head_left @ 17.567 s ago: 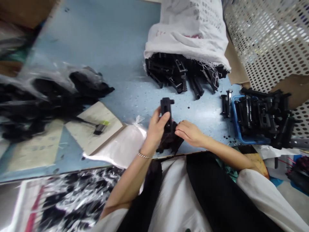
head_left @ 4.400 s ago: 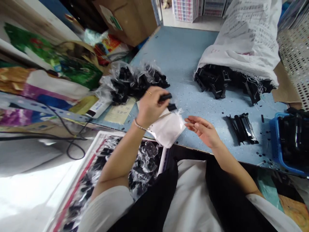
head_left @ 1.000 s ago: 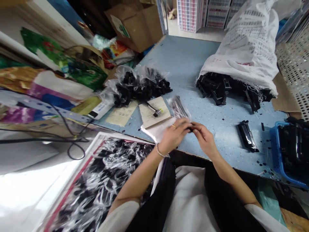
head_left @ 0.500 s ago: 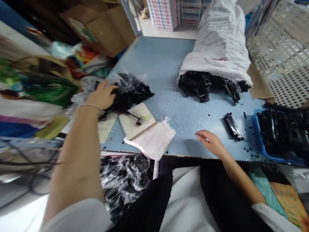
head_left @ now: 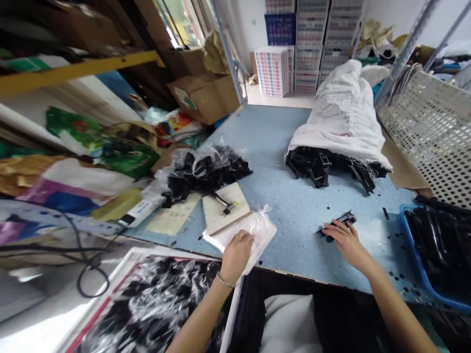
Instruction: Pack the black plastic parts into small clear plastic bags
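Note:
My left hand point(head_left: 237, 252), with a beaded bracelet at the wrist, rests on a stack of clear-white plastic bags point(head_left: 263, 235) at the table's front edge. Its fingers are curled together against the top bag; the fingertips are partly hidden. Over to the right, my right hand point(head_left: 346, 242) has its fingers around a long black plastic part point(head_left: 344, 218) lying on the table. A small hammer-like black tool point(head_left: 228, 208) lies on a pale block point(head_left: 224, 220) beside the bags. Behind them is a heap of bagged black parts point(head_left: 206, 169).
A white woven sack point(head_left: 342, 117) spills black parts at the back right. Near the right edge stands a blue basket point(head_left: 415, 255) full of black parts, with a perforated white crate point(head_left: 434, 137) behind. Below the table at left, a box point(head_left: 121, 264) holds bagged parts.
My left hand has moved from the heap of bagged parts to the plastic bags. My right hand has come onto the black plastic part, which is now turned. The view has tilted up.

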{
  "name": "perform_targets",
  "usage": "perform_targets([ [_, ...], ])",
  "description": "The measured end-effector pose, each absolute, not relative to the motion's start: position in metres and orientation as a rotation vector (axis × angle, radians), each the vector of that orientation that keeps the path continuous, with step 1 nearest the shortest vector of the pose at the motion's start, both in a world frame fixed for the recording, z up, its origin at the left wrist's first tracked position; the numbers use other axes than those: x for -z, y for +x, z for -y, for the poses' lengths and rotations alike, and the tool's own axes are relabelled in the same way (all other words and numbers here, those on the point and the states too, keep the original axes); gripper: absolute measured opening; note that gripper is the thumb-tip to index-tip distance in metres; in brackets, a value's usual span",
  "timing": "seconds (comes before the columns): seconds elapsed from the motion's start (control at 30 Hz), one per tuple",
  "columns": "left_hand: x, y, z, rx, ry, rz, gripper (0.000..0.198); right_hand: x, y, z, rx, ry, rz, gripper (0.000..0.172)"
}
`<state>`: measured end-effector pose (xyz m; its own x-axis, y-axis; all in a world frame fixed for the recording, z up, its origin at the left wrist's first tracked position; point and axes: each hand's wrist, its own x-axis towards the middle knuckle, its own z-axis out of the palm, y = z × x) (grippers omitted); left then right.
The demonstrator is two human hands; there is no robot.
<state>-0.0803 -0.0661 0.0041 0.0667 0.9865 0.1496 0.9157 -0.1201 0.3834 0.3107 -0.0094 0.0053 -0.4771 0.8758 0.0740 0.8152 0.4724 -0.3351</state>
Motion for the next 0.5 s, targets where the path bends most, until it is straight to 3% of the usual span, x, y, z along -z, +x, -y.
perform_targets([
  [0.2,-0.01,-0.109,0.047,-0.827,1.594,-1.91,0.026,-0.003,0.319,0.012,-0.472,-1.366,2.206,0.041],
  [0.3,-0.012,-0.113,0.046,-0.911,1.391,-1.858,0.027,-0.017,0.319,0.018,-0.544,-1.626,1.931,0.038],
  [0.5,-0.009,-0.105,0.053,-0.988,1.465,-1.889,0.021,-0.042,0.279,0.031,-0.599,-2.294,1.803,0.065],
])
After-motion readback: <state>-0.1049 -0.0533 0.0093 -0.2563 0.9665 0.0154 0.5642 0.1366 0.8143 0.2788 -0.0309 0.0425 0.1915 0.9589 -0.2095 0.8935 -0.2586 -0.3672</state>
